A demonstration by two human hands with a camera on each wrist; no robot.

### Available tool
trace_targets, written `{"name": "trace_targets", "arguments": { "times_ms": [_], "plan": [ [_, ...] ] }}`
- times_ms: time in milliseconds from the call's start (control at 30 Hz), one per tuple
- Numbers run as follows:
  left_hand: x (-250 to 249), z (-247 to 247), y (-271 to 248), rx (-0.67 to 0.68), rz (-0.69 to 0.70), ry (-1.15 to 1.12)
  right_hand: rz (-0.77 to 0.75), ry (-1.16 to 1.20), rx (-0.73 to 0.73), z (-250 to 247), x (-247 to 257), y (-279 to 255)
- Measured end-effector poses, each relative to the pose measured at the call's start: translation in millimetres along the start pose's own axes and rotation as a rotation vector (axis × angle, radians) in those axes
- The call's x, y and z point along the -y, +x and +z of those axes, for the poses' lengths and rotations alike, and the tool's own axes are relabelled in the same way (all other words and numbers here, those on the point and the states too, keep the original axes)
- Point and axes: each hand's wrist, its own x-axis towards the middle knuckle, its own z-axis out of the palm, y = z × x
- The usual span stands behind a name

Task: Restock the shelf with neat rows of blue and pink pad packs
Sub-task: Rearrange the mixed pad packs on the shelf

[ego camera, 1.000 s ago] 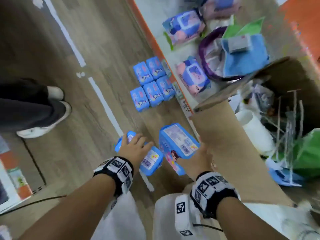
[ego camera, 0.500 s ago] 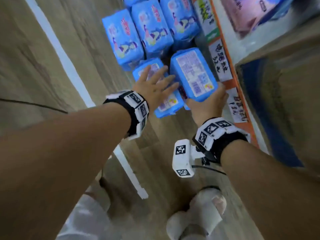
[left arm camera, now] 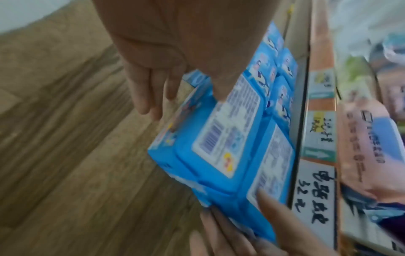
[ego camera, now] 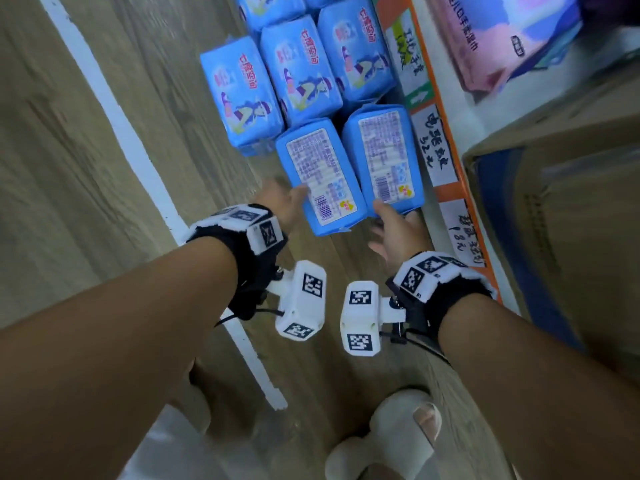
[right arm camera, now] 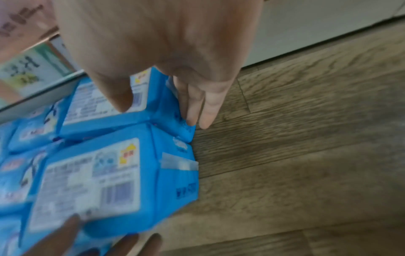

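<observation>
Two blue pad packs lie label side up and side by side on the wooden floor. My left hand (ego camera: 287,202) holds the left pack (ego camera: 320,174) at its near left corner, thumb on the label and fingers (left arm camera: 149,100) down its side. My right hand (ego camera: 391,226) pinches the right pack (ego camera: 382,157) at its near end, thumb on top and fingers (right arm camera: 195,110) against the end face. Several more blue packs (ego camera: 299,67) lie face up just beyond them. A pink pack (ego camera: 512,39) lies on the shelf.
The orange shelf edge (ego camera: 440,147) with handwritten price labels runs along the right of the packs. A cardboard box (ego camera: 571,220) stands at the right. A white line (ego camera: 114,109) crosses the floor on the left. My slippered foot (ego camera: 398,431) is below.
Both packs have moved forward up against the group of blue packs by the shelf. My left hand went from lying flat on its pack to holding its near corner.
</observation>
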Motion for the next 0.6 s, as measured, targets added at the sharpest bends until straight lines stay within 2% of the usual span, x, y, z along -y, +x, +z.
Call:
{"name": "trace_targets", "arguments": {
  "times_ms": [33,167,233,333,600],
  "plan": [
    [-7.3,4.0,-0.2,0.038,-0.020,0.003,0.008,0.037,-0.002,1.0,2.9,2.9],
    [-32.9,22.5,2.5,0.039,-0.115,0.024,0.009,0.146,-0.015,-2.4,10.4,13.8],
    [-37.2,26.6,3.2,0.058,-0.119,0.061,0.009,0.192,-0.012,-5.7,12.7,15.3],
    [-34.4,26.7,7.9,0.053,-0.083,0.098,-0.006,0.172,0.008,-7.2,10.1,15.4],
    [-38.5,23.7,3.1,0.016,-0.108,-0.041,-0.017,0.033,0.125,-5.6,11.9,9.4]
  ]
}}
